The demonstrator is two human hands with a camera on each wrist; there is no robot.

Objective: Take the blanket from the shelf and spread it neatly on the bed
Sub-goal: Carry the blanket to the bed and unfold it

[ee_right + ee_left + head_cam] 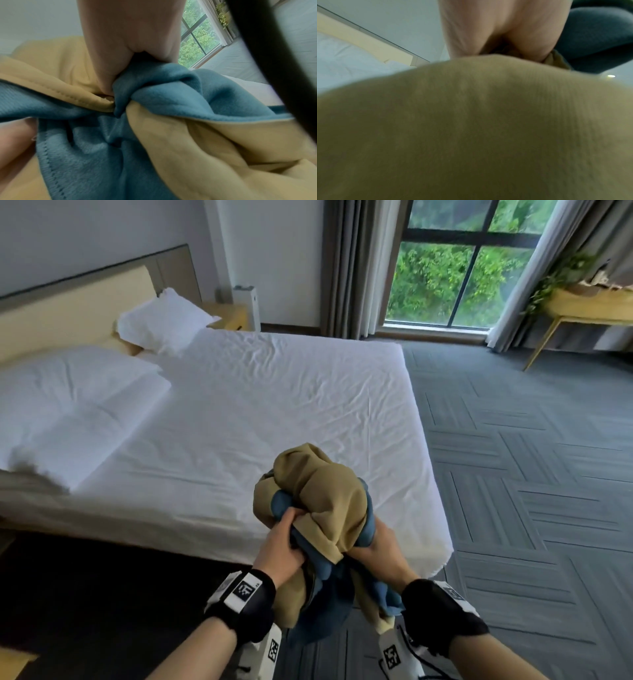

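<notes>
While the bed (274, 392) lies bare with 2 pillows (68, 405), the left hand (279, 546) and right hand (378, 549) both clutch the bunched tan-and-blue blanket (329, 501).

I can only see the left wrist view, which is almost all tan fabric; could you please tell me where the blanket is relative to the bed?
Observer: The blanket is bunched up, held above the near foot corner of the bed, not yet spread.
Operator: Thank you. Is the right hand involved too?
Observer: Yes, the right hand grips blue folds of it, while the left hand holds the other side.
Operator: Is anything lying on the bed?
Observer: Two white pillows at the headboard end.
</notes>
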